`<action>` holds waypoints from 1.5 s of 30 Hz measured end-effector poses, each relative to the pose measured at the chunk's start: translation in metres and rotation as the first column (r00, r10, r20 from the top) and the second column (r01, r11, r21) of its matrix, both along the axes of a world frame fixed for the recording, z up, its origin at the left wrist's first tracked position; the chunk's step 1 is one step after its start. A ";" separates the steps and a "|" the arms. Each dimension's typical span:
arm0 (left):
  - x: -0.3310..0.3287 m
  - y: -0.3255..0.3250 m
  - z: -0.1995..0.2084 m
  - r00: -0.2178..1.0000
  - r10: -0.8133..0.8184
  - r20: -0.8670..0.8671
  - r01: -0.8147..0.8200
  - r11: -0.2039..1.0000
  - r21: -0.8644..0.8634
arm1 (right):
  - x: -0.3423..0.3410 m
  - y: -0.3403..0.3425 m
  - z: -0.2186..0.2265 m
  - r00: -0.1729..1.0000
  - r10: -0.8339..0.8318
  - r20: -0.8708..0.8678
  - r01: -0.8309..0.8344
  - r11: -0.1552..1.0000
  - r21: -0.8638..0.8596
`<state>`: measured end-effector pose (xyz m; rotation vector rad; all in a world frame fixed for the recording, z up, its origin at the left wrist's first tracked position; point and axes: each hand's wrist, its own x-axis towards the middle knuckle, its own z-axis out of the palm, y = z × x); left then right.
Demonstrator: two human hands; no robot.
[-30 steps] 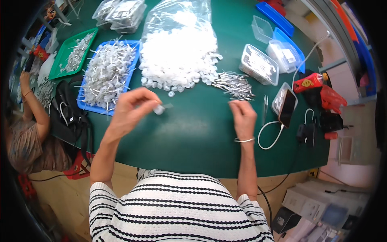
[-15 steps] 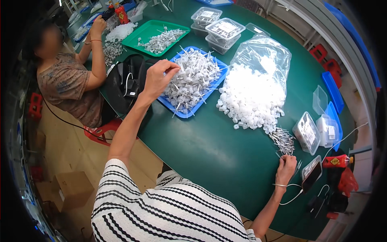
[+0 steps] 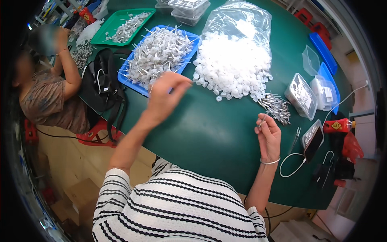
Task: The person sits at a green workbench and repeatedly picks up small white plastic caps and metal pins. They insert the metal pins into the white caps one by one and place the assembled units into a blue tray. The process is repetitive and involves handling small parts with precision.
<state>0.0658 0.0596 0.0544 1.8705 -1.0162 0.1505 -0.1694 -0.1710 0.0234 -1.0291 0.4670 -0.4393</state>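
Beside metal pins [image 3: 275,109], a white-labelled box [image 3: 301,97]

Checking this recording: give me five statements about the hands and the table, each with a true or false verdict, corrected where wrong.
1. The right hand holds a thin metal pin. True.
2. The left hand is nearer the blue tray than the right hand is. True.
3. The phone is in the left hand. False: the phone lies on a clear container.
4. The white caps all lie in the green tray. False: the white caps spread from a clear bag onto the table.
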 end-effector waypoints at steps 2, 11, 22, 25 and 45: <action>-0.019 -0.031 -0.033 0.985 -0.135 0.103 0.132 0.991 0.037 | 0.007 0.006 -0.007 0.996 0.031 0.089 -0.045 0.986 0.163; -0.035 -0.072 -0.065 0.971 -0.115 0.209 0.073 0.978 0.196 | 0.015 0.018 -0.024 0.977 -0.035 0.212 -0.065 0.892 0.447; -0.082 -0.071 -0.051 0.328 -0.390 -0.861 0.332 0.900 -0.281 | 0.022 0.040 -0.005 0.983 -0.127 0.134 0.103 0.980 0.171; -0.082 -0.070 -0.053 0.144 -0.436 -0.888 0.275 0.880 -0.388 | 0.024 0.043 -0.008 0.978 -0.164 0.128 0.159 0.986 0.052; -0.096 -0.075 -0.043 0.128 -0.461 -0.878 0.161 0.884 -0.440 | 0.033 0.060 -0.008 0.945 -0.290 0.154 0.293 0.956 0.003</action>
